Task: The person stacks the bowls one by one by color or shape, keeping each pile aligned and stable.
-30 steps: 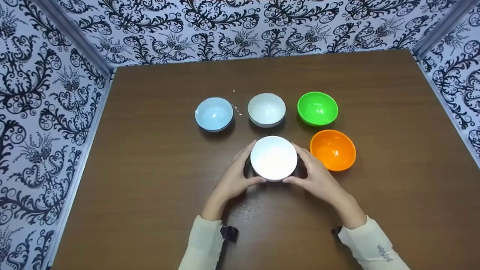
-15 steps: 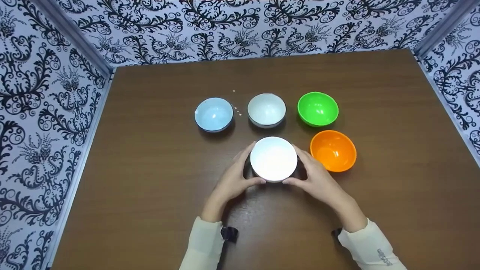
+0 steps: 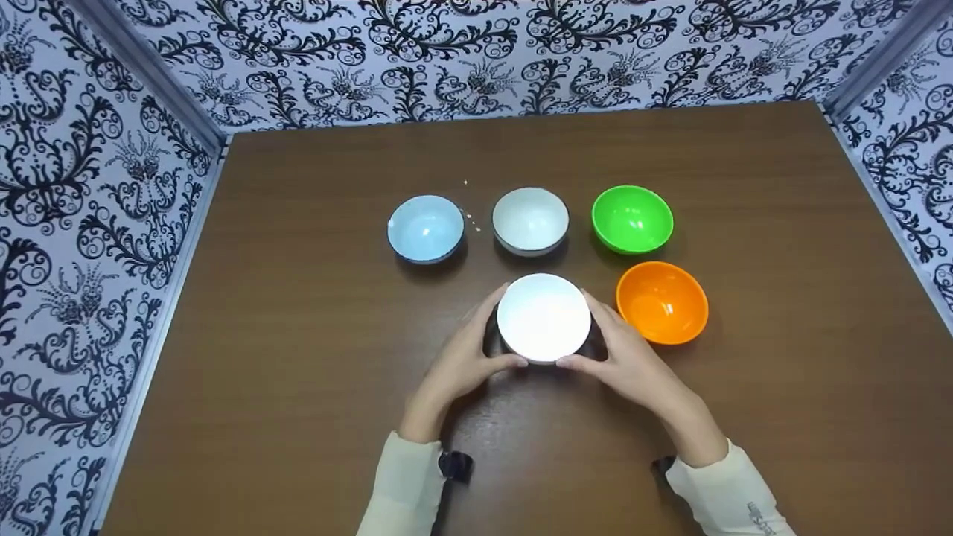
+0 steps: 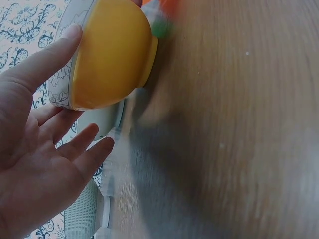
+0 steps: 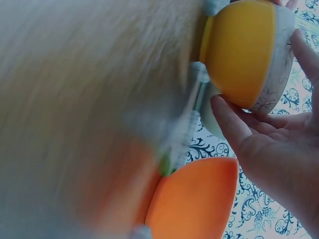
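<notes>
Head view: we see the yellow bowl (image 3: 544, 318), white inside, between two hands above a brown table (image 3: 298, 335).
Left hand (image 3: 463, 359): thumb and forefinger, spread wide, grip the yellow bowl's left side; we see two lower fingers off it.
Right hand (image 3: 631, 363): thumb and fingers, spread wide, hold the yellow bowl's right side.
Orange bowl (image 3: 663, 303): just right of the yellow bowl.
Beyond the yellow bowl: blue bowl (image 3: 426, 228) leftward, pale bowl (image 3: 530, 219) straight behind, green bowl (image 3: 633, 219) rightward.
</notes>
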### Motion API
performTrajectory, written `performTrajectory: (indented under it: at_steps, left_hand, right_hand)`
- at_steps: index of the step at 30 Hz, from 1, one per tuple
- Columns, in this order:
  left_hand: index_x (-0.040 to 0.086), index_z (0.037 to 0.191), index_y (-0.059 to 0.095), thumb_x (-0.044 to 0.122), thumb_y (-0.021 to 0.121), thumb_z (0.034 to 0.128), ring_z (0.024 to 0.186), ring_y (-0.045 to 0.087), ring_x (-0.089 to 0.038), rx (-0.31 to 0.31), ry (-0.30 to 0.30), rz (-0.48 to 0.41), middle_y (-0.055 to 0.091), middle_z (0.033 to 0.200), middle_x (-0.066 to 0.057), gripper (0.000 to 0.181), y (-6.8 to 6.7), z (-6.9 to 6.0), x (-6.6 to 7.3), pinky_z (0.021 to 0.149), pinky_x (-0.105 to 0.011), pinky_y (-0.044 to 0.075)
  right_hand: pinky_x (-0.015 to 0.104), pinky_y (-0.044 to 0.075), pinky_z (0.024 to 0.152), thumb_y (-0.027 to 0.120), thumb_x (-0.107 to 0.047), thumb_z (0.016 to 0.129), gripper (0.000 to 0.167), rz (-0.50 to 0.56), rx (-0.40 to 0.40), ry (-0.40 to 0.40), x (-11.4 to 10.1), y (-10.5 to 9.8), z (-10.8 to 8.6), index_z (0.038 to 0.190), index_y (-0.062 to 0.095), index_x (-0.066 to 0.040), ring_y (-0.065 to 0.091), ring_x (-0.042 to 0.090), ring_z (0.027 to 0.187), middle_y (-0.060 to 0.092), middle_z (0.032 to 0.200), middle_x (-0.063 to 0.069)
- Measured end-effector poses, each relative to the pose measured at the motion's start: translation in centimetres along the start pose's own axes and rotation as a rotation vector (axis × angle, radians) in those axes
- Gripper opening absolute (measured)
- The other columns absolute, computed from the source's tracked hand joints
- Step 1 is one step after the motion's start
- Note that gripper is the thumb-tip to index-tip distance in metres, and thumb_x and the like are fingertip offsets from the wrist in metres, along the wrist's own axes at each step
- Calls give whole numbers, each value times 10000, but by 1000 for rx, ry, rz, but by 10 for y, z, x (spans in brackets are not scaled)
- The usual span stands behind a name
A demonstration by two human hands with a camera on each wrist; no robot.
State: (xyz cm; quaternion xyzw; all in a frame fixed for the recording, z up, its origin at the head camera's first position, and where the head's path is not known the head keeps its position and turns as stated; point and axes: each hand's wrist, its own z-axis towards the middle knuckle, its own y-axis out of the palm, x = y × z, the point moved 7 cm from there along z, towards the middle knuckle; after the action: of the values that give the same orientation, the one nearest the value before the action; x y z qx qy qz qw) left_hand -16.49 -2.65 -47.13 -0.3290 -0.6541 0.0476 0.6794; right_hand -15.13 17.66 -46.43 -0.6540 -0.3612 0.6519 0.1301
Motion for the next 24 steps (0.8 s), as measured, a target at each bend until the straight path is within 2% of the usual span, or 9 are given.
performTrajectory:
  at_steps: [11, 24]
  left_hand:
    - [155, 1589, 243, 253, 834, 802, 1521, 272, -240, -5, -1, 11, 287, 1646, -38, 988, 1, 0, -2, 1243, -455, 259]
    - [178, 1593, 235, 255, 835, 807, 1514, 292, -232, -6, -11, 5, 285, 1649, -22, 993, 0, 0, -2, 1232, -465, 282]
  right_hand:
    - [493, 357, 1177, 787, -472, 813, 1046, 88, -27, 25, 0, 3, 0, 1596, 197, -106, 375, 319, 1454, 297, 1626, 119]
    - [470, 380, 1157, 792, -410, 829, 1036, 159, -39, 34, 0, 6, 0, 1602, 166, -120, 360, 313, 1462, 261, 1637, 115]
